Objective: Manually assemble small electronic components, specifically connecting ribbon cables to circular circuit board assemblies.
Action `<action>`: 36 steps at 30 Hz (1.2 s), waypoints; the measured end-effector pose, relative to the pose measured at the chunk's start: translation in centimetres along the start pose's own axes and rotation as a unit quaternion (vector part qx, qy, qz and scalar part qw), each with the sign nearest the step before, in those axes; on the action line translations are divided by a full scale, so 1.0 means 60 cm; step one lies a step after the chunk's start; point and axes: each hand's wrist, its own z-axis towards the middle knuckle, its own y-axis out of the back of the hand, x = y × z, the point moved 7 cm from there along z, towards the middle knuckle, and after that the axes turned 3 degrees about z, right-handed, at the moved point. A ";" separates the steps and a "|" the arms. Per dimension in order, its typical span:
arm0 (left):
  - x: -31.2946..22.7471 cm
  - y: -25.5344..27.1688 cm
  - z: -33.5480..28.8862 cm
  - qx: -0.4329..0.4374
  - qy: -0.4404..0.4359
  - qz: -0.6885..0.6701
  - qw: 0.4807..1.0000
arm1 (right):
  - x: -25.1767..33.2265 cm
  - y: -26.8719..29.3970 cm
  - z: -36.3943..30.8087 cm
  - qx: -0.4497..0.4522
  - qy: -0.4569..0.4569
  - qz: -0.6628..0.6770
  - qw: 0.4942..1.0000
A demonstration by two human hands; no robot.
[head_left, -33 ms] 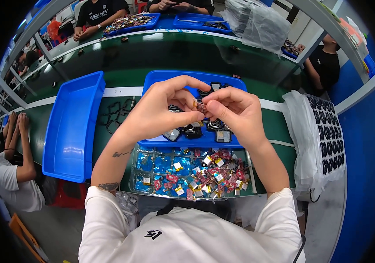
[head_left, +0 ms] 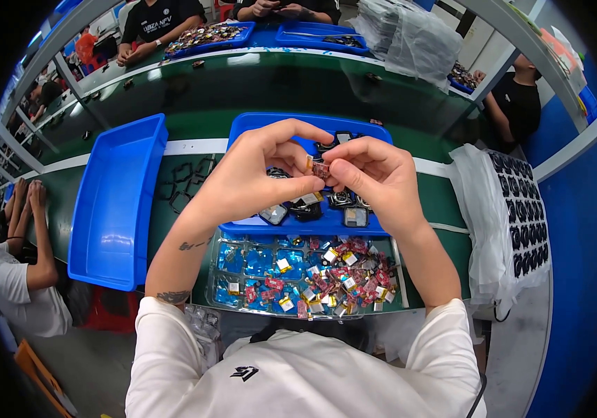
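Observation:
Between my two hands is a small red circuit board [head_left: 320,170] with a yellowish piece at its left end. My left hand [head_left: 260,167] pinches it at the left with thumb and fingers. From the right, my right hand [head_left: 371,174] grips its other end between thumb and fingertips. Both hands are over a blue tray [head_left: 242,227] that holds black watch-like cases [head_left: 355,216], partly hidden by my hands. Closer to me, a clear plastic compartment tray [head_left: 212,296] bears a heap of red circuit boards [head_left: 364,282] with small white-and-yellow batteries [head_left: 349,282].
At left a deep blue bin [head_left: 113,202] stands beside black frames [head_left: 181,182] on the green table [head_left: 194,129]. Black parts in a tray [head_left: 519,209] and white plastic sheeting [head_left: 478,216] lie at right. Metal posts [head_left: 580,150] frame the bench; co-workers sit across and at left.

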 end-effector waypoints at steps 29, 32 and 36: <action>0.016 0.025 0.010 -0.074 -0.004 -0.092 0.993 | 0.009 0.009 0.011 0.018 0.069 -0.185 0.980; 0.025 0.021 0.017 -0.080 0.011 -0.074 0.994 | 0.010 0.019 0.014 -0.001 0.083 -0.197 0.977; 0.024 0.018 0.005 -0.060 0.007 -0.098 0.993 | 0.011 0.008 0.011 -0.026 0.089 -0.168 0.981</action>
